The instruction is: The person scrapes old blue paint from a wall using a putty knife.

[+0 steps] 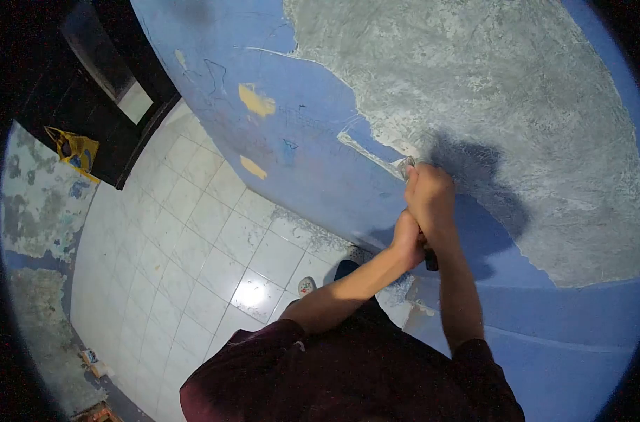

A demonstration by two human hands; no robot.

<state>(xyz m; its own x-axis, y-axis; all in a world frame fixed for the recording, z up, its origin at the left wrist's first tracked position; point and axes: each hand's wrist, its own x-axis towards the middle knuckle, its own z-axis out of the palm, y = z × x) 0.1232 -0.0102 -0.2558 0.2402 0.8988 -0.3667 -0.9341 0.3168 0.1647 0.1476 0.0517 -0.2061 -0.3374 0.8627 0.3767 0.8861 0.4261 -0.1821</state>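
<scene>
Both my hands are closed around one scraper (407, 164), its metal end pressed against the wall where blue paint meets bare grey plaster (488, 91). My right hand (431, 193) grips it close to the metal end. Lower down, my left hand (407, 240) wraps the handle, whose dark butt sticks out below. A pale scraped strip (369, 153) runs through the blue paint (320, 141) up to the scraper's tip. Most of the tool is hidden by my fingers.
White floor tiles (193, 239) lie to the left, with paint flakes (292, 221) along the wall's foot. A yellow bag (77, 149) sits beside a dark doorway. Small items (93, 362) stand by the far patchy wall (42, 204). My foot (306, 285) shows below.
</scene>
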